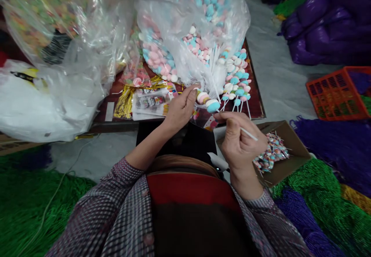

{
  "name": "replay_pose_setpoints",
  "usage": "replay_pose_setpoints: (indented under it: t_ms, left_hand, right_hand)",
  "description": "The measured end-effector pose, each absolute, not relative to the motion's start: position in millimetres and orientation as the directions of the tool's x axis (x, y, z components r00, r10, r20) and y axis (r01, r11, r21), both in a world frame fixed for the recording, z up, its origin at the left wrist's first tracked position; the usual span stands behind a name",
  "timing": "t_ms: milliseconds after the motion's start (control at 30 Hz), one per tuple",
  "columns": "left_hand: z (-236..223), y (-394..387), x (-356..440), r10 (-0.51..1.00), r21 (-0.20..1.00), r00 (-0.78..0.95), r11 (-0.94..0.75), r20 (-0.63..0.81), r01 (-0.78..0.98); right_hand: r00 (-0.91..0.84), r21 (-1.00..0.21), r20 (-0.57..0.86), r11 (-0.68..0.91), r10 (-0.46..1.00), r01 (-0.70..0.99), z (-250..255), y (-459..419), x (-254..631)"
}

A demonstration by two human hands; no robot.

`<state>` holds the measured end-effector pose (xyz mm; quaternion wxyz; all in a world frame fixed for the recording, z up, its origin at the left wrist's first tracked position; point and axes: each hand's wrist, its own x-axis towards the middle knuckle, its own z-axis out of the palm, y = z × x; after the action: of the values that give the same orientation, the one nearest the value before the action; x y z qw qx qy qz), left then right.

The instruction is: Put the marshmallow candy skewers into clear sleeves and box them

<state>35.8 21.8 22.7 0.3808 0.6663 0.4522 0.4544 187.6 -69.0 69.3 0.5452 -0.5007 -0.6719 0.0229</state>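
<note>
A skewer of marshmallow candies, blue, white, pink and olive, lies slantwise between my two hands above the table's front edge. My right hand is closed round its white stick, whose end sticks out past the fingers. At the upper end of the candy, my left hand is closed, thumb and fingers against the top pieces. A clear printed bag shows below the skewer; whether a hand touches it cannot be seen. Several more marshmallow skewers lie on the table beyond my right hand.
A big clear bag of marshmallows and loose white sticks occupy the table. Printed wrappers and gold ties lie left. An open carton of wrapped candy stands right, before an orange crate.
</note>
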Motion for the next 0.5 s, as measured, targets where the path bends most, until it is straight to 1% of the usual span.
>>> replay_pose_setpoints:
  t_ms: [67,100,167,233,300,367,400,433,500]
  left_hand:
    - [23,22,36,0.957,0.928,0.13,-0.285,0.261,0.24]
    - [24,22,35,0.961,0.936,0.097,-0.273,0.258,0.222]
    - [27,25,32,0.966,0.95,0.028,-0.259,0.258,0.174]
    - [30,29,27,0.964,0.957,-0.031,-0.256,0.263,0.135]
    - [32,33,21,0.963,0.96,-0.065,-0.251,0.261,0.125]
    - [34,35,15,0.966,0.963,-0.075,-0.236,0.246,0.129]
    - [34,36,13,0.969,0.965,-0.069,-0.226,0.237,0.135]
    - [34,36,12,0.972,0.966,-0.059,-0.218,0.228,0.141]
    - [34,34,11,0.975,0.966,-0.038,-0.211,0.219,0.15]
  right_hand:
    - [0.075,-0.57,0.699,0.49,0.711,0.66,66,-68,183]
    - [0.079,-0.59,0.678,0.477,0.73,0.651,63,-68,181]
    - [0.12,-0.679,0.61,0.438,0.783,0.59,56,-67,177]
    - [0.169,-0.813,0.488,0.377,0.856,0.444,49,-66,176]
    - [0.162,-0.935,0.322,0.286,0.933,0.211,46,-64,179]
    - [0.051,-0.989,0.145,0.146,0.988,-0.023,47,-62,185]
    - [-0.02,-0.992,0.077,0.074,0.997,-0.101,49,-60,188]
    - [-0.083,-0.99,0.023,0.011,0.996,-0.142,50,-58,192]
    - [-0.167,-0.989,-0.05,-0.072,0.985,-0.128,52,-54,195]
